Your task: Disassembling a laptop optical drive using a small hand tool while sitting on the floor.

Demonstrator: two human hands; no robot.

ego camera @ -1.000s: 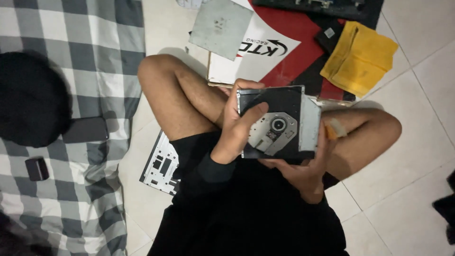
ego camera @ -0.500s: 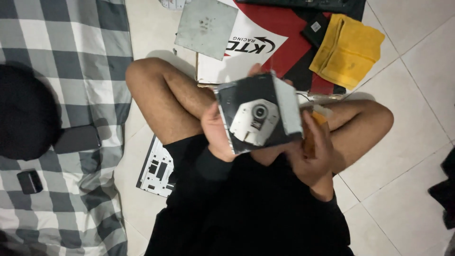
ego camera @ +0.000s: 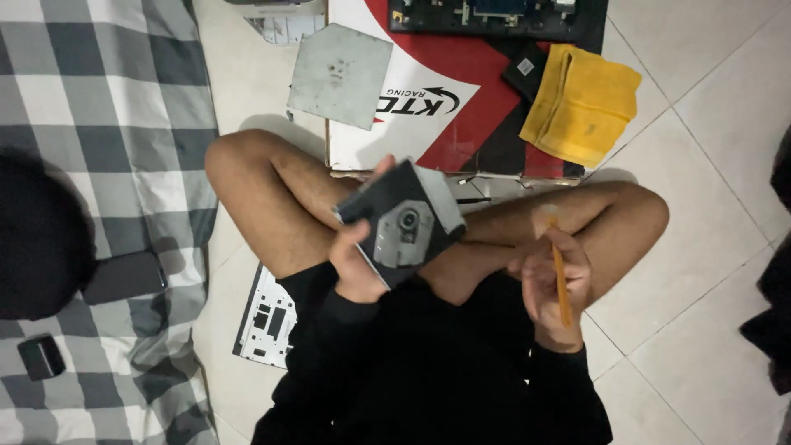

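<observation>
- The left hand (ego camera: 358, 268) grips an optical drive (ego camera: 404, 221) by its lower left edge, thumb across the dark top, holding it tilted above the crossed legs.
- The drive shows its grey tray with a round hub in the middle; it is clear of the floor.
- The right hand (ego camera: 550, 284) is closed around an orange screwdriver (ego camera: 560, 276), apart from the drive, over the right shin.
- On the floor beyond the knees lies a flat box (ego camera: 461, 91) in red, white and black.
- A grey metal plate (ego camera: 339, 76) lies half on the box's left corner, half on the tile.
- A yellow cloth (ego camera: 582, 103) lies folded on the box's right end, with a small black square part (ego camera: 524, 70) just beside it.
- An opened dark device (ego camera: 494, 16) sits at the box's far edge, cut off by the frame.
- A white cover panel (ego camera: 265, 317) lies on the tile under the left thigh, partly hidden.
- A checked blanket (ego camera: 99, 107) covers the left side; a dark phone (ego camera: 124, 278) and a small black block (ego camera: 41, 356) lie on it.
</observation>
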